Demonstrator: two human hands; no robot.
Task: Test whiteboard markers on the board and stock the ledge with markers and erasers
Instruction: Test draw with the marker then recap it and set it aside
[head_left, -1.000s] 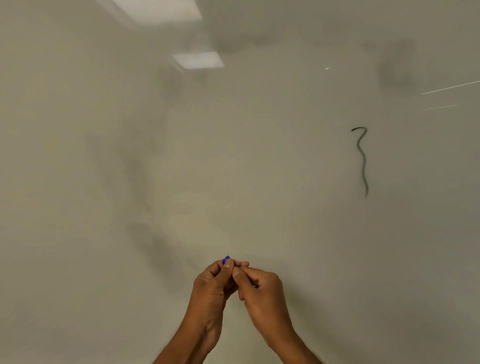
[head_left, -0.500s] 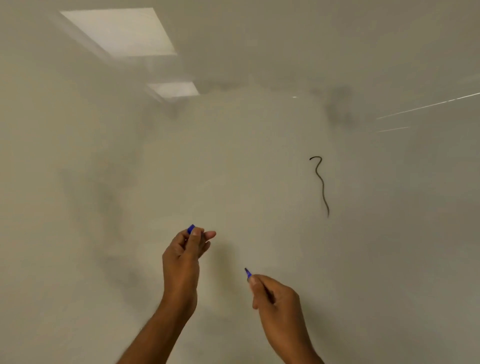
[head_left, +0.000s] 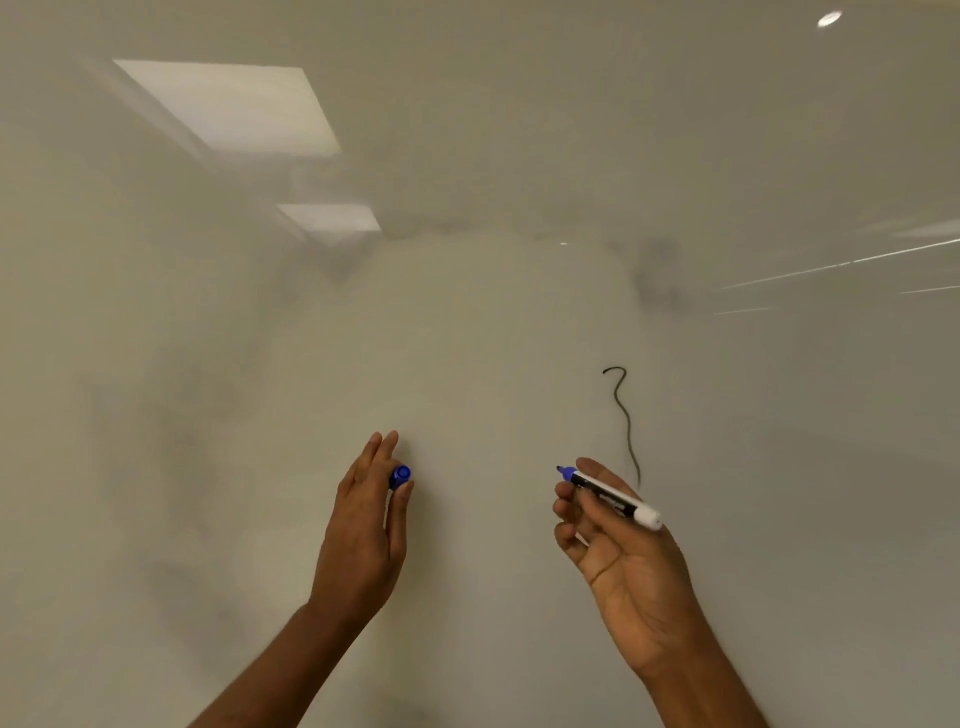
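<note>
Head view: two bare hands raised before a whiteboard (head_left: 467, 322), well apart from each other.
Right hand (head_left: 618, 545): palm up, thumb and fingers closed round a blue whiteboard marker (head_left: 610, 493); uncapped blue tip aimed up and left toward the board, white butt end trailing right. Grip reads as a writing hold, ready for a test stroke.
Left hand (head_left: 366, 525): back to camera, fingers closed round the blue cap (head_left: 400, 475), kept clear of the tip yet handy for recapping.
Tip: near the board; contact cannot be told.
Board: one black squiggle (head_left: 623, 415) just above the right hand, likely a test mark; no blue line yet.
Reflections: ceiling light panels (head_left: 228, 104) mirrored in the glossy surface.
Ledge and erasers: out of frame.
Stage: testing, by the look of it; stocking not yet under way.
</note>
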